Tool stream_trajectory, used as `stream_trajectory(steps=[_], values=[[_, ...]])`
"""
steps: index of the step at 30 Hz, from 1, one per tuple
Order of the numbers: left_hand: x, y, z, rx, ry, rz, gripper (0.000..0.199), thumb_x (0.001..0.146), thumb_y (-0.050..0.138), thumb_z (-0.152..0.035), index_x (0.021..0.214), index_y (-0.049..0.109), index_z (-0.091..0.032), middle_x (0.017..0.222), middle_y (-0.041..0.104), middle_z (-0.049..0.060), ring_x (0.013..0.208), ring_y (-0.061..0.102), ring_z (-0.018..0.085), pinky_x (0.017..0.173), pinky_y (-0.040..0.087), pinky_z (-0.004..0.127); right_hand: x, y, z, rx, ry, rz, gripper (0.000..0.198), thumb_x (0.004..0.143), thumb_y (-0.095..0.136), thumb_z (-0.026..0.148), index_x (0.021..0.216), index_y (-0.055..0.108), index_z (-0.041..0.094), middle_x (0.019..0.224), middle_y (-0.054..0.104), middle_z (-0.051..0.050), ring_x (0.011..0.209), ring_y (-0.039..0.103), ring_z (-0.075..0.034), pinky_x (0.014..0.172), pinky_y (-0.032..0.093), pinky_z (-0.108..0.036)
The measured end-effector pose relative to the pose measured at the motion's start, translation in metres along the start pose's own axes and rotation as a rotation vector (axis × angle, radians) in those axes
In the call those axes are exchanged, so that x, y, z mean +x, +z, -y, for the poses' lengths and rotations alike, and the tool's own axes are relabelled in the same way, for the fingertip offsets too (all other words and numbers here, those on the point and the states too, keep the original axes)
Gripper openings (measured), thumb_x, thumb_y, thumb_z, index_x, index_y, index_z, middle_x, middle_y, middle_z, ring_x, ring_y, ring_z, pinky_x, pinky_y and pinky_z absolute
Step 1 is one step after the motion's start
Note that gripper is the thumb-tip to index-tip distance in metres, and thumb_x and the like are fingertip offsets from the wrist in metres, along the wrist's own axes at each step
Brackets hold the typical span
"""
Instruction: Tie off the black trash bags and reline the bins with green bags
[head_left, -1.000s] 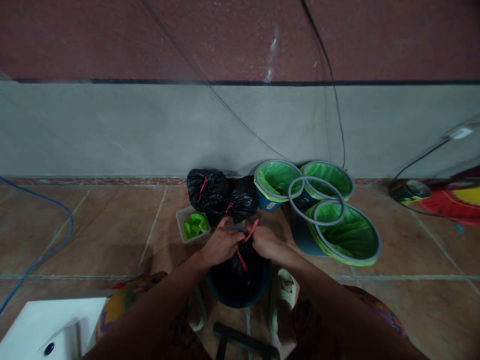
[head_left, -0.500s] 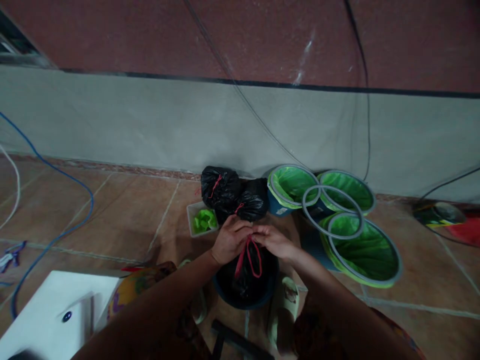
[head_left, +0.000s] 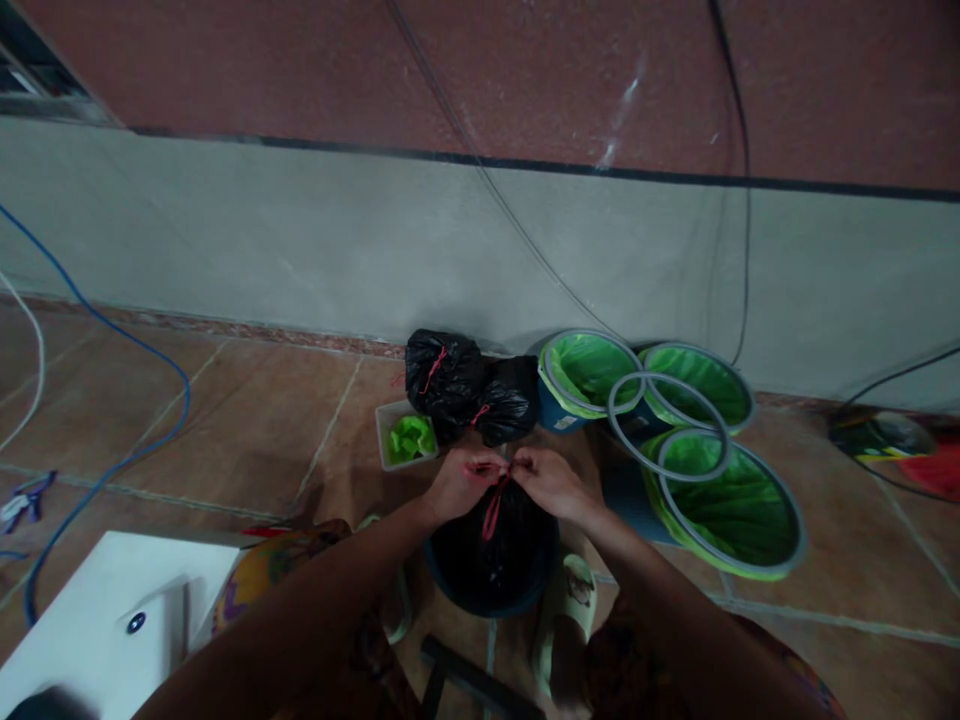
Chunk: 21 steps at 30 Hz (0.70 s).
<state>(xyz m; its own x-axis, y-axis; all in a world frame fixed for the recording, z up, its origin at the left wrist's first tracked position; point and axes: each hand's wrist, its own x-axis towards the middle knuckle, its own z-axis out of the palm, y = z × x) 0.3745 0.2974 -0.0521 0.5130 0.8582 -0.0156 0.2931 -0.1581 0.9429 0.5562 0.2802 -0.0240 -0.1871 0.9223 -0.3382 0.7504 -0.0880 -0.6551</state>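
Note:
A black garbage bag (head_left: 499, 570) sits in a dark blue trash can (head_left: 480, 608) on the floor between my feet. Its red drawstring (head_left: 491, 515) is gathered at the top. My left hand (head_left: 466, 482) is closed, pinching part of the red drawstring. Close beside it, my right hand (head_left: 549, 480) is also closed, its fingertips on the drawstring at the neck of the bag. The two hands nearly meet above the can. Just beyond them lie tied black garbage bags (head_left: 444, 375) with red strings.
A small white container (head_left: 382, 440) with green plastic in it stands left of the tied bags. To the right are several blue trash cans with green liners (head_left: 731, 510) and a loose grey ring (head_left: 615, 420). A blue hose (head_left: 180, 400) and white box (head_left: 97, 610) lie left.
My left hand has drawn part of the red drawstring up and to the left. The hanging red loops are smaller, and both hands' fingers have curled in.

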Motion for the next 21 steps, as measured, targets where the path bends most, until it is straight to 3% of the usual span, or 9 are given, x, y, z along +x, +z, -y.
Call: stream_trajectory(steps=[4, 7, 9, 14, 18, 21], values=[[0.005, 0.005, 0.003, -0.178, -0.202, -0.046, 0.013, 0.081, 0.063, -0.023, 0.077, 0.072, -0.015, 0.076, 0.071, 0.003, 0.073, 0.063, 0.016, 0.075, 0.05, 0.027, -0.009, -0.002, 0.01, -0.334, -0.046, -0.086, 0.02, 0.087, 0.047, 0.023, 0.09, 0.065, 0.017, 0.099, 0.068, -0.013, 0.09, 0.062, -0.023, 0.077, 0.04, -0.031], [0.006, 0.005, 0.0, -0.249, -0.289, -0.046, 0.011, 0.077, 0.066, -0.024, 0.071, 0.068, -0.015, 0.069, 0.067, 0.001, 0.068, 0.061, 0.014, 0.071, 0.05, 0.026, -0.01, 0.0, 0.01, -0.347, -0.083, -0.099, 0.019, 0.085, 0.047, 0.022, 0.091, 0.064, 0.017, 0.103, 0.067, -0.014, 0.094, 0.062, -0.023, 0.081, 0.041, -0.032], [0.006, 0.005, -0.004, -0.314, -0.322, -0.035, 0.015, 0.077, 0.068, -0.027, 0.069, 0.066, -0.015, 0.067, 0.066, 0.001, 0.067, 0.06, 0.014, 0.07, 0.05, 0.026, -0.007, 0.001, 0.007, -0.143, -0.021, -0.072, 0.015, 0.083, 0.047, 0.022, 0.081, 0.062, 0.018, 0.092, 0.068, -0.01, 0.087, 0.062, -0.021, 0.078, 0.042, -0.031], [0.008, 0.002, -0.014, -0.394, -0.344, -0.044, 0.016, 0.076, 0.066, -0.029, 0.069, 0.062, -0.015, 0.065, 0.063, 0.0, 0.064, 0.058, 0.013, 0.069, 0.047, 0.026, -0.001, 0.005, 0.0, 0.722, 0.206, -0.031, 0.014, 0.073, 0.053, 0.032, 0.069, 0.057, 0.02, 0.07, 0.062, -0.001, 0.069, 0.057, -0.014, 0.061, 0.042, -0.024], [0.008, 0.0, -0.015, -0.356, -0.353, -0.009, 0.017, 0.076, 0.064, -0.029, 0.067, 0.061, -0.015, 0.062, 0.061, -0.001, 0.062, 0.056, 0.013, 0.067, 0.044, 0.026, -0.002, 0.008, 0.003, 0.878, 0.268, -0.047, 0.024, 0.065, 0.063, 0.042, 0.068, 0.054, 0.02, 0.061, 0.052, 0.004, 0.049, 0.038, -0.007, 0.046, 0.022, -0.021], [0.006, -0.001, -0.012, -0.387, -0.352, 0.049, 0.02, 0.079, 0.062, -0.032, 0.068, 0.061, -0.015, 0.062, 0.062, 0.0, 0.06, 0.056, 0.013, 0.066, 0.044, 0.027, -0.002, 0.007, 0.003, 0.825, 0.221, 0.013, 0.029, 0.07, 0.062, 0.047, 0.073, 0.056, 0.02, 0.063, 0.055, 0.004, 0.045, 0.031, -0.006, 0.045, 0.018, -0.022]])
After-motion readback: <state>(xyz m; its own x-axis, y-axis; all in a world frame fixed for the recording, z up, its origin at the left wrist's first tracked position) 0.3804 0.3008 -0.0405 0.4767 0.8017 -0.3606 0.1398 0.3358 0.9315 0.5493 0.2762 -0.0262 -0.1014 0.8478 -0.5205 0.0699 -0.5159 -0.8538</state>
